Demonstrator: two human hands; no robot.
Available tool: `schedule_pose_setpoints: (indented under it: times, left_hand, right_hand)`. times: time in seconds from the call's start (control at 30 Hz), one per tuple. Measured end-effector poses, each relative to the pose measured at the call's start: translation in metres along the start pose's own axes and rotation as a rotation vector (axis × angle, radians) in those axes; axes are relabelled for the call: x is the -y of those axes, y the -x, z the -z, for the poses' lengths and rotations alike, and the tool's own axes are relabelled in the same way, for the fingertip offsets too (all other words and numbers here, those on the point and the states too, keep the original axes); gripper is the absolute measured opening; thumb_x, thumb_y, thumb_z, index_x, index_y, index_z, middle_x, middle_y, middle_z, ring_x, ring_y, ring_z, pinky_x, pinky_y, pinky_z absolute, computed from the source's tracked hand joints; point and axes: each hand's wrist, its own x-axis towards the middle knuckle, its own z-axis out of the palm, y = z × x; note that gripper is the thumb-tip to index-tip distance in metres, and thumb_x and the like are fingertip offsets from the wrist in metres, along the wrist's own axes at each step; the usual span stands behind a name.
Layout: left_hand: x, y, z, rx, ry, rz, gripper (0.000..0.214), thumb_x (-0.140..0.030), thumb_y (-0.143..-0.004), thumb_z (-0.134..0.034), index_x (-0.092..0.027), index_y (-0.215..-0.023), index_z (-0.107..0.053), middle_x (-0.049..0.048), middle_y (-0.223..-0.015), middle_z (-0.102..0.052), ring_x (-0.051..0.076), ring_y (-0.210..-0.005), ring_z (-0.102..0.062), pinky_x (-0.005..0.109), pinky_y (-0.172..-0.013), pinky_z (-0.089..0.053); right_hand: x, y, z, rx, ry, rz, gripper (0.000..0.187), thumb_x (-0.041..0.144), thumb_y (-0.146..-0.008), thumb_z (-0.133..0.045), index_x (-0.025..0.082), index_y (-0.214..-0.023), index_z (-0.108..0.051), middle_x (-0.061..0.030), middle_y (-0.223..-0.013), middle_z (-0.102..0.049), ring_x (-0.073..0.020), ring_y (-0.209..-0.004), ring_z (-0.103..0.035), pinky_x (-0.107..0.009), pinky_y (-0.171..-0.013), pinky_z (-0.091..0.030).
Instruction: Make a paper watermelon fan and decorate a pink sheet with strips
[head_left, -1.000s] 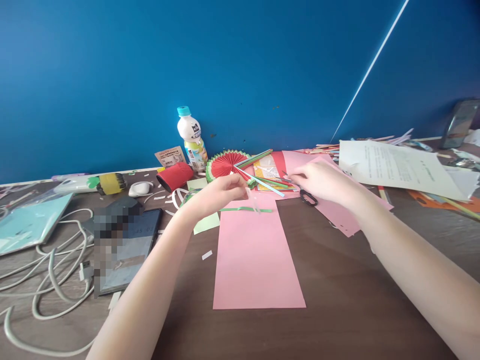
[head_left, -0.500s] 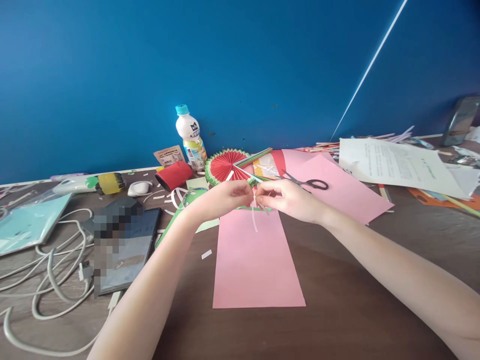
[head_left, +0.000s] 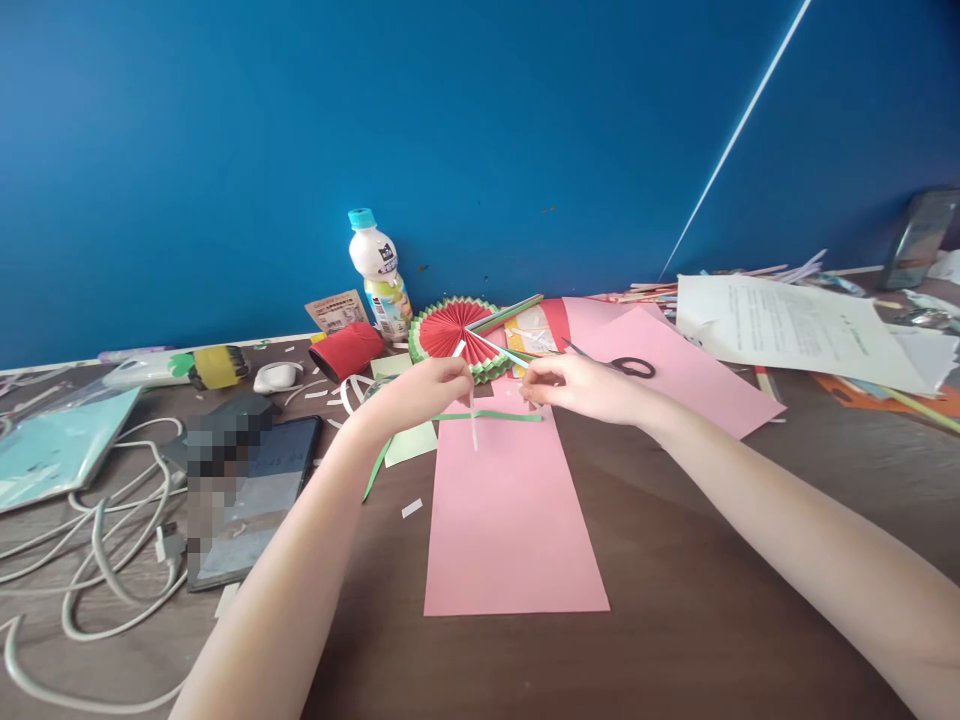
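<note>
Brown desk [head_left: 675,560], left hand [head_left: 424,390] pinching white strip [head_left: 473,430], right hand [head_left: 585,385] just beside

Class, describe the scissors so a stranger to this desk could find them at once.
Start at the blue wall and drop to the angled pink sheet right of centre. The scissors lie on it, just beyond the right hand; their black handles are the only dark thing on it.

The brown table [head_left: 675,560] carries a pink sheet [head_left: 510,520], scissors [head_left: 626,366], white cables [head_left: 97,560] and a bottle [head_left: 379,275].
</note>
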Motion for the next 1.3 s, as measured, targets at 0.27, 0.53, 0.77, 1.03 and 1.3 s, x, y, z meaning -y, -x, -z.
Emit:
schedule_pose_setpoints:
  times: [0.27,0.53,0.77,1.03,1.3]
  left_hand:
    - [0.005,-0.005,-0.01,-0.055,-0.004,0.09,0.033,-0.049,-0.073,-0.047,-0.019,-0.06,-0.043,-0.0029,-0.059,-0.047,0.012,-0.055,-0.041,0.025,-0.05,-0.028]
    - [0.009,-0.011,-0.022,-0.11,0.05,0.032,0.023,-0.039,-0.066,-0.056,-0.019,-0.061,-0.046,-0.0035,-0.06,-0.045,0.011,-0.055,-0.04,0.024,-0.05,-0.027]
    - [0.005,-0.009,-0.026,0.024,0.294,0.004,0.015,-0.026,-0.061,-0.059,-0.02,-0.06,-0.044,-0.0016,-0.063,-0.059,0.016,-0.065,-0.057,0.025,-0.054,-0.037]
    - [-0.004,0.0,-0.013,0.321,0.485,0.061,0.024,-0.031,-0.066,-0.063,-0.02,-0.065,-0.041,0.0025,-0.079,-0.069,0.021,-0.093,-0.062,0.029,-0.07,-0.041]
    - [-0.021,0.001,-0.023,0.109,0.469,-0.059,0.03,-0.029,-0.065,-0.064,-0.019,-0.06,-0.036,-0.004,-0.061,-0.055,0.014,-0.068,-0.059,0.025,-0.058,-0.038]
  right_hand:
    - [-0.021,-0.008,-0.018,-0.007,0.263,-0.09,0.026,0.021,-0.065,-0.057,0.022,-0.071,-0.031,0.0047,-0.067,-0.044,-0.0112,-0.057,-0.041,-0.024,-0.049,-0.025]
    - [-0.012,-0.002,-0.008,-0.048,0.111,0.018,0.02,0.014,-0.067,-0.05,0.022,-0.076,-0.035,0.0039,-0.073,-0.05,-0.0119,-0.064,-0.045,-0.025,-0.056,-0.032]
    - [-0.001,0.004,0.007,-0.044,-0.112,0.109,0.022,0.016,-0.07,-0.054,0.023,-0.081,-0.036,0.004,-0.073,-0.054,-0.0135,-0.069,-0.053,-0.029,-0.064,-0.039]
    - [0.009,0.012,0.021,0.104,-0.225,0.096,0.023,0.017,-0.072,-0.056,0.022,-0.083,-0.037,0.0028,-0.074,-0.051,-0.0116,-0.066,-0.051,-0.029,-0.065,-0.041]
    - [0.013,0.013,0.014,0.168,-0.274,0.134,0.021,0.019,-0.074,-0.058,0.022,-0.083,-0.039,0.0035,-0.077,-0.051,-0.01,-0.068,-0.05,-0.029,-0.067,-0.042]
